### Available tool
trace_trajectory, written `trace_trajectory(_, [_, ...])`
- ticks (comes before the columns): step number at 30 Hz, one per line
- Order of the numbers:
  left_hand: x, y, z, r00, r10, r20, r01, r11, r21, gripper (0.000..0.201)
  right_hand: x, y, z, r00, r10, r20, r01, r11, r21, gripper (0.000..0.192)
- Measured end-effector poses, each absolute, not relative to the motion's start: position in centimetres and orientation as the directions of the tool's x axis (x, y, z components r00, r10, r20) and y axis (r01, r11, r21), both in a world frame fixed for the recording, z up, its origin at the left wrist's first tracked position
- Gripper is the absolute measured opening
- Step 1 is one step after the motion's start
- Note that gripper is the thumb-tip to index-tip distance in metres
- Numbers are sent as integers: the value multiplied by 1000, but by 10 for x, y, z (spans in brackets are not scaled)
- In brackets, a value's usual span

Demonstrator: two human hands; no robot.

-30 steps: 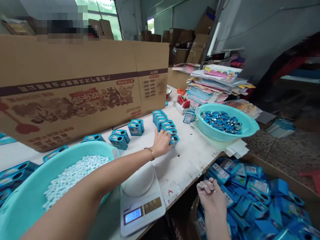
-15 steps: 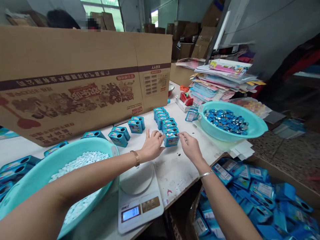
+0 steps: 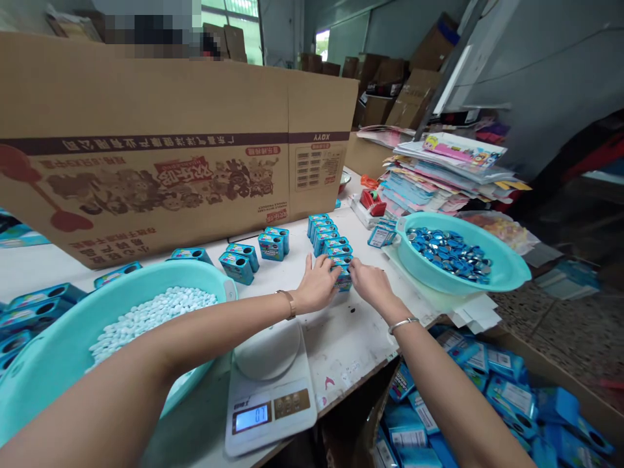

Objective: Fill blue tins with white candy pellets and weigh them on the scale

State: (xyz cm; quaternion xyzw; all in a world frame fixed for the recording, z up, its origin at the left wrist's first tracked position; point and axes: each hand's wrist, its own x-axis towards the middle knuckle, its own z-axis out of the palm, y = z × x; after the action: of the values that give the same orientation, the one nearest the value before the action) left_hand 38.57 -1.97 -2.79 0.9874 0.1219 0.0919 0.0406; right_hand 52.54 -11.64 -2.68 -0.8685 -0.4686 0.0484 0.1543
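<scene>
Right hand (image 3: 369,283) has moved in to join your left hand (image 3: 314,286) at the nearest blue box (image 3: 344,281) | box: on the table (image 3: 351,344), near end of the row of boxes (image 3: 325,235) | grip: your fingers at opposite ends, right fingertips bunched; cannot tell if pinching | why: probably bracketed for steadiness

Scale (image 3: 270,389) on table (image 3: 348,341), pellets (image 3: 151,318) in left basin (image 3: 34,396), carton (image 3: 195,97) behind, box row (image 3: 325,243) beyond scale
</scene>
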Motion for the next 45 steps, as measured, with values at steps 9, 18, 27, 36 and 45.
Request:
trace_trajectory(9, [417, -22, -33, 977, 167, 135, 142, -974, 177, 45, 547, -138, -43, 796, 579, 176, 330, -171, -929, 37])
trace_trajectory(18, [348, 49, 5, 914, 384, 128, 364, -918, 158, 47, 413, -143, -50, 341, 934, 103, 614, -138, -777, 23])
trace_trajectory(27, [290, 128, 17, 799, 597, 71, 599, -801, 3, 55, 336, -81, -58, 79, 972, -222, 988, -106, -114, 44])
trace_trajectory(36, [339, 134, -2, 852, 515, 88, 523, -844, -117, 47, 369, -108, -67, 324, 945, -33, 612, -237, -754, 21])
trace_trajectory(45, [333, 138, -10, 877, 474, 82, 481, -867, -128, 29, 373, -168, -79, 638, 719, -278, -444, 47, -895, 51])
